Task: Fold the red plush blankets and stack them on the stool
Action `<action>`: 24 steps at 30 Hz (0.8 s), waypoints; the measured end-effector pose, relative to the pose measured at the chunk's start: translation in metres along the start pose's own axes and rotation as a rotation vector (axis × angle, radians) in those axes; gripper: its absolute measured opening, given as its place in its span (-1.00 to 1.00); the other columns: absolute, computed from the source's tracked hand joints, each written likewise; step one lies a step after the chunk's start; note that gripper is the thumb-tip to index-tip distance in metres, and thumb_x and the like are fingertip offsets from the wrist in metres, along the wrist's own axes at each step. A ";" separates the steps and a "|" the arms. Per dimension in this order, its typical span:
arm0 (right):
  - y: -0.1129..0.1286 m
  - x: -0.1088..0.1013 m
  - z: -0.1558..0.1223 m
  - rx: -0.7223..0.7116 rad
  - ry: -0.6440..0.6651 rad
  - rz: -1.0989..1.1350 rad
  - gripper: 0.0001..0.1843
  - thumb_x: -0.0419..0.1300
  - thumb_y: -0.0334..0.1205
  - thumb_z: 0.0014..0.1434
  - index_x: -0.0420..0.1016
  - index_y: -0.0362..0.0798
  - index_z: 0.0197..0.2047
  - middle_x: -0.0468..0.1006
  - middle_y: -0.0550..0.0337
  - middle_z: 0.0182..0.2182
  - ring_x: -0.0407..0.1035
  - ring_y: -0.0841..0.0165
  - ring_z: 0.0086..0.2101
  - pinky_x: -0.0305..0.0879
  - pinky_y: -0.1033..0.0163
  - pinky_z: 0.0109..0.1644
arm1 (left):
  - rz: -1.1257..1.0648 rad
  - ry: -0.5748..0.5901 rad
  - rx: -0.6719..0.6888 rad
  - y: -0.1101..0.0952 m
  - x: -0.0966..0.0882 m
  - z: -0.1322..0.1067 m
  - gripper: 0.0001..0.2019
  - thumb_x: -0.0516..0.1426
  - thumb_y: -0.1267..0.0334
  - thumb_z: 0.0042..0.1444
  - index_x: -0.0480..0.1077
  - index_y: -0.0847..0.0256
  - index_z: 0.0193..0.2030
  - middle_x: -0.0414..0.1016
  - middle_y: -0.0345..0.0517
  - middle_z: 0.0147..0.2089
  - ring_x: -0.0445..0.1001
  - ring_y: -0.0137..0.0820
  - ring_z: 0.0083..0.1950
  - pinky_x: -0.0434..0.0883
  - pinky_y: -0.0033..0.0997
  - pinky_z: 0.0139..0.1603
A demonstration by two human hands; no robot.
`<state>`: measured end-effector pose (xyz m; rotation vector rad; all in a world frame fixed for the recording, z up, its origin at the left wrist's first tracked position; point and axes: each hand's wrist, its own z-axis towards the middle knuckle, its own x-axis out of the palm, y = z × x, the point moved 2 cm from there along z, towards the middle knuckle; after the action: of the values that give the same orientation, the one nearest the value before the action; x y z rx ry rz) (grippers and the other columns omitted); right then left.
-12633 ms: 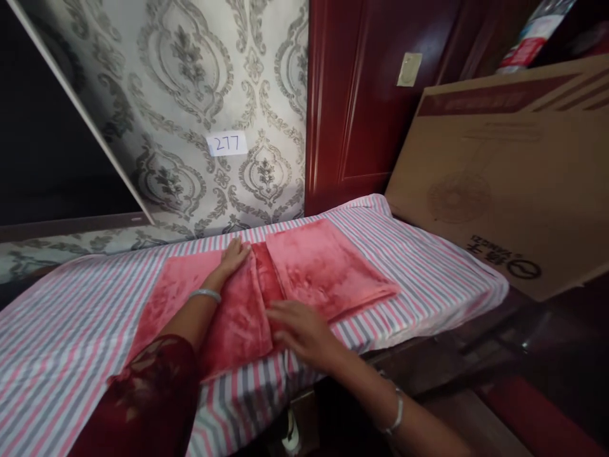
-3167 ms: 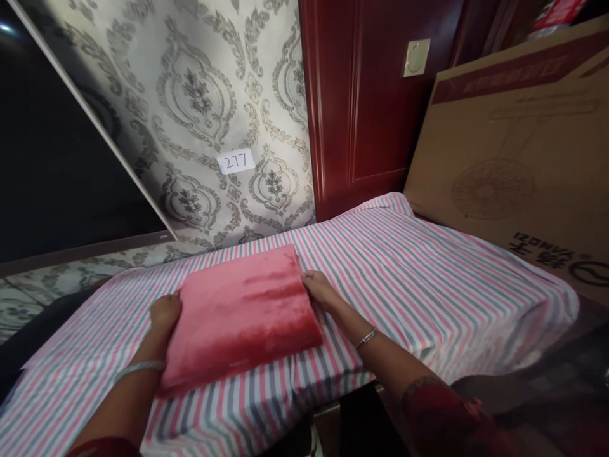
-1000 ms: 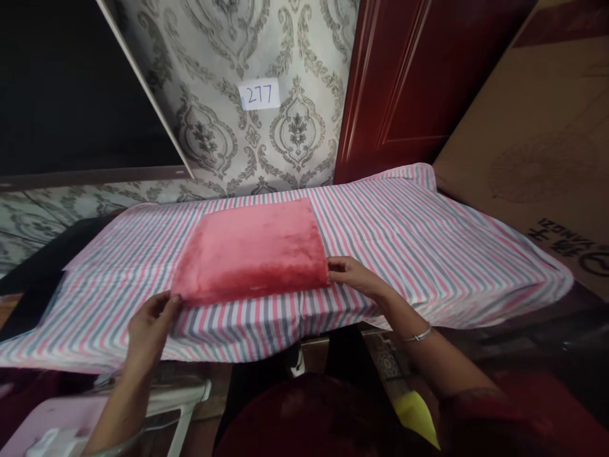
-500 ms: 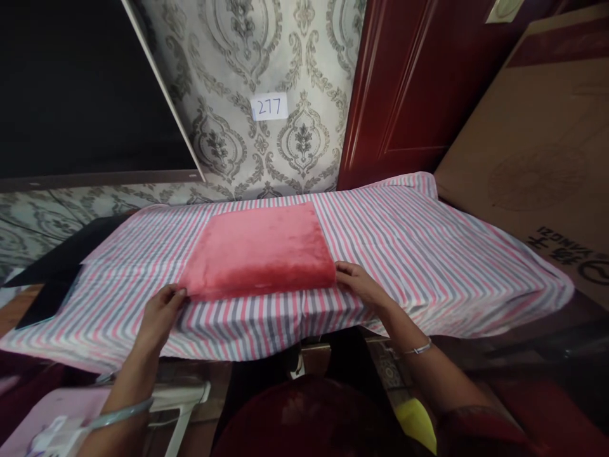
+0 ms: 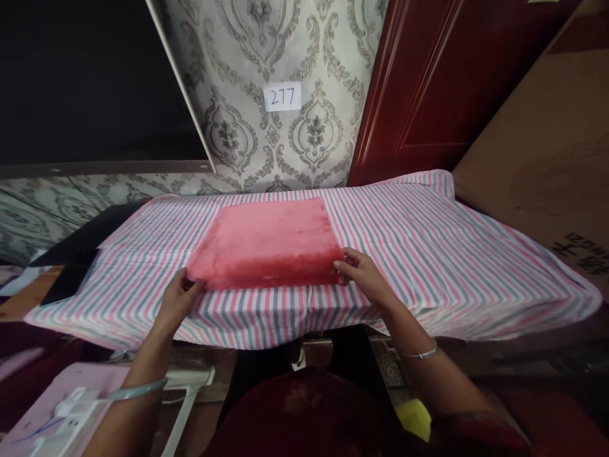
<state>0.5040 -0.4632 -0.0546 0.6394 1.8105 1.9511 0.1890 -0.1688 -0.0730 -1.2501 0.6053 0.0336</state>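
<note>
A pink plush cloth, folded into a thick rectangle, lies flat on the striped sheet. Its front face looks darker red than its top. My left hand grips the near left corner, with the thumb in front and the fingers curled behind the edge. At the near right corner, my right hand pinches the cloth between thumb and fingers. Both forearms reach in from below, and each wrist wears a bangle.
Behind the sheet is a patterned wall with a paper label reading 277. A large black screen stands at the left. On the right are a dark red door and a cardboard box. A pink stool-like surface sits lower left.
Both hands have closed more firmly on the cloth's near corners, thumbs now over the front. The near left corner looks slightly raised. The whole view has shifted a little.
</note>
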 end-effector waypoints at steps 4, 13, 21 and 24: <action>0.017 0.003 0.006 -0.056 -0.073 0.070 -0.55 0.42 0.13 -0.06 0.42 -0.02 -0.29 0.54 0.26 -0.48 0.38 0.43 -0.55 0.33 0.33 -0.48 | 0.136 -0.086 0.000 -0.001 -0.001 -0.003 -0.53 0.22 -0.15 -0.24 0.37 0.15 -0.28 0.50 -0.14 -0.35 0.48 -0.25 -0.28 0.40 -0.30 -0.25; -0.030 -0.011 -0.013 0.105 -0.076 -0.012 -0.46 0.41 0.19 -0.14 0.47 -0.03 -0.24 0.50 0.25 -0.53 0.36 0.39 -0.55 0.30 0.30 -0.49 | 0.250 -0.104 -0.073 -0.004 0.001 -0.013 -0.61 0.17 -0.13 -0.23 0.42 0.13 -0.39 0.45 -0.17 -0.48 0.42 -0.26 -0.37 0.31 -0.32 -0.34; -0.026 -0.009 -0.024 0.183 -0.161 -0.093 -0.35 0.43 0.18 -0.19 0.49 -0.06 -0.12 0.45 0.28 -0.56 0.36 0.37 -0.57 0.25 0.30 -0.54 | 0.024 -0.018 -0.117 -0.004 0.005 -0.005 -0.56 0.26 -0.10 -0.31 0.46 0.17 -0.34 0.52 -0.13 -0.38 0.44 -0.22 -0.28 0.37 -0.27 -0.24; -0.025 -0.006 -0.026 0.206 -0.189 -0.070 -0.36 0.47 0.18 -0.25 0.46 -0.05 -0.19 0.48 0.25 -0.51 0.41 0.34 -0.56 0.28 0.30 -0.57 | 0.083 0.056 -0.098 -0.011 0.006 -0.008 -0.58 0.26 -0.08 -0.29 0.48 0.18 -0.35 0.56 -0.06 -0.33 0.47 -0.18 -0.23 0.38 -0.25 -0.22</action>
<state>0.4932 -0.4858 -0.0813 0.7856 1.9013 1.6135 0.1949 -0.1812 -0.0672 -1.3237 0.7108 0.0986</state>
